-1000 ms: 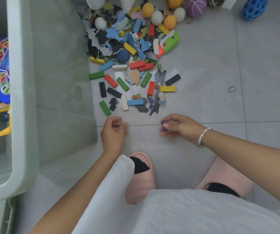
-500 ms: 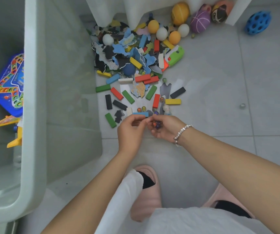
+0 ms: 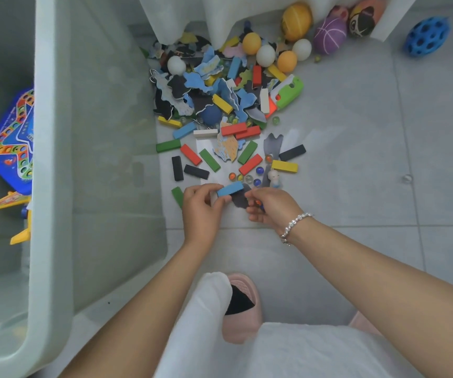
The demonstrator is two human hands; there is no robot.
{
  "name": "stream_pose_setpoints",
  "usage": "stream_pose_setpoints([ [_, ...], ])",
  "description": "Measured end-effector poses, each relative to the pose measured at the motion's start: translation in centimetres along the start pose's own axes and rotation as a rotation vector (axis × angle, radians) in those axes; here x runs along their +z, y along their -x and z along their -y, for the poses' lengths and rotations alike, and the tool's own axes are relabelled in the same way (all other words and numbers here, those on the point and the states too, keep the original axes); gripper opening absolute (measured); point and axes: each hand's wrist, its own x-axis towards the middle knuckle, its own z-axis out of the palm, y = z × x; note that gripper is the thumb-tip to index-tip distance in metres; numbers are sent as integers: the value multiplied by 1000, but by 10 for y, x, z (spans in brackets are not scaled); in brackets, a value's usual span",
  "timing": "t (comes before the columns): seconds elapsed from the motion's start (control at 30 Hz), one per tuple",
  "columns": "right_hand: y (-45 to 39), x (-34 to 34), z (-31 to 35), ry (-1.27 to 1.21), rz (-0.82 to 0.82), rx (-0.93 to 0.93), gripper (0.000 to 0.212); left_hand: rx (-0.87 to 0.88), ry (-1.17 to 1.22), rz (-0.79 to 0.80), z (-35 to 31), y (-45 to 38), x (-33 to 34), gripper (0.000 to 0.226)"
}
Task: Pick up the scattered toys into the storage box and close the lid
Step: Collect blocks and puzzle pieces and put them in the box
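So we've got the left hand (image 3: 202,211) pinching a flat blue block (image 3: 230,189) between thumb and fingertips, lifted a bit off the near edge of the toy pile (image 3: 228,105); half a second ago both hands were bunched together over the marbles and that block was still lying on the tile. The right hand (image 3: 270,207) is curled around a few glassy marbles, with a dark foam puzzle piece (image 3: 240,199) right at its fingertips. We can't tell if it's actually gripping that piece. More round marbles (image 3: 249,175) sit loose just beyond the hands, among smooth painted rectangular blocks. The storage box (image 3: 53,186), pale green plastic with rounded rims, stands open at left, a blue game board (image 3: 11,144) inside. Farther off: ping-pong balls and a holey blue ball (image 3: 427,36).
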Motion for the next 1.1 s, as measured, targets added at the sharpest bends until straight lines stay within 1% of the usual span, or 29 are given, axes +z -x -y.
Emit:
stream_pose_setpoints([
  [0.07,-1,4,-4,-103,39,-21,17,-2,67,-2,-5,11,0,22],
  [0.13,-1,6,-4,-325,88,-8,24,-21,118,18,-11,19,1,22],
  [0.2,-2,7,-4,-536,118,34,33,-39,129,13,-16,24,3,22],
  [0.23,-3,7,-4,-578,129,52,40,-35,125,9,-19,25,4,22],
  [0.3,-3,9,-3,-563,175,83,51,-11,121,26,-23,27,5,24],
  [0.37,-3,8,-1,-537,233,105,56,13,122,58,-26,29,5,29],
  [0.47,-3,6,2,-551,281,115,54,83,165,90,-28,31,-1,36],
  [0.57,-5,5,2,-553,290,123,49,100,224,128,-29,30,-7,33],
  [0.6,-4,6,2,-543,284,134,46,95,223,109,-28,29,-9,29],
  [0.63,-4,8,1,-519,268,141,44,91,204,57,-26,27,-10,25],
  [0.7,-5,10,1,-445,231,151,41,59,110,-89,-17,19,-14,23],
  [0.77,-7,12,0,-387,204,154,40,-18,-35,-207,-1,8,-16,29],
  [0.83,-10,12,-1,-357,181,152,40,-57,-173,-273,13,-1,-16,37],
  [1.0,-9,15,-2,-354,161,148,40,-97,-210,-188,20,-6,-9,45],
  [1.03,-9,16,-2,-361,158,147,40,-83,-214,-178,19,-8,-8,43],
  [1.1,-9,16,-2,-374,155,142,40,-41,-187,-150,18,-11,-5,32],
])
